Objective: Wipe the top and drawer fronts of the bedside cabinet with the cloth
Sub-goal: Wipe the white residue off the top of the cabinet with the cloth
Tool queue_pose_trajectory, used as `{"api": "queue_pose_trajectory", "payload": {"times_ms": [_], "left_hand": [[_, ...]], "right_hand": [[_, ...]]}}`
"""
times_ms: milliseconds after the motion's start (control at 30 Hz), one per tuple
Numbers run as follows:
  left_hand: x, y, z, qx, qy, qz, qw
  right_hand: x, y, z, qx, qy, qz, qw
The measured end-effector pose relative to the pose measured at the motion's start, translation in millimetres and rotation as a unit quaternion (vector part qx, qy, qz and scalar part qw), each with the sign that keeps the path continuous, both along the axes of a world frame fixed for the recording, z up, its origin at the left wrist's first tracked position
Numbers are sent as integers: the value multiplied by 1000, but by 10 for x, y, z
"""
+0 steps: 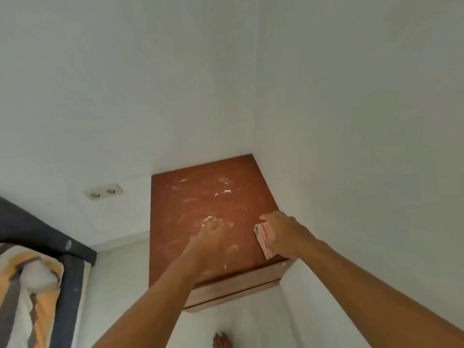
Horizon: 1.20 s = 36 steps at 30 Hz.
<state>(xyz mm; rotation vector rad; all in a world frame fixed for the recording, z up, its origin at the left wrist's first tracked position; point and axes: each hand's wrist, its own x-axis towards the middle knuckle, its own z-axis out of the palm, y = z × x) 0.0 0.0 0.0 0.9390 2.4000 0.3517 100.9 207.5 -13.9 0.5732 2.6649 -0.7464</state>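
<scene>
Reddish-brown wood forms the bedside cabinet [175, 222], which stands in the centre of the frame, pushed into a corner between two white walls [351, 96]. Its top [213, 177] carries pale smears and shiny patches. The left hand [213, 237] is over the middle of the top, motion-blurred, with its fingers stretched out and slightly spread, holding nothing. I cannot tell whether the palm touches the wood. The right hand [283, 234] is at the right edge of the top, near the front corner, curled over a small white cloth [266, 238] with red print. The cloth sticks out from under the hand toward the left and lies against the wood. Below the front edge a drawer front [238, 290] shows, with a dark gap line under it. A double socket [103, 191] sits on the wall at centre left. The lower left corner holds a dark bed frame [37, 229] and a striped orange, grey and white blanket [37, 285]. A bare foot [222, 341] stands on the pale floor [120, 272] at the bottom edge.
</scene>
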Motion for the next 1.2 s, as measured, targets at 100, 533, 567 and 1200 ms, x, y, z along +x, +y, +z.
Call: {"api": "queue_pose_trajectory", "payload": {"times_ms": [100,533,567,1200], "left_hand": [[-149,276,-613,-70,-24,-22,997],[-710,1027,-2034,-129,98,-76,984],[-710,1023,-2023,-129,102,-77,983],[-3379,1904,-1897,-48,121,7,991]], "right_hand": [[-118,184,-860,27,-22,10,999],[-366,252,-2213,172,27,-15,985],[-361,263,-2242,174,34,-19,984],[-3750,1569,-1939,82,165,-28,982]]}}
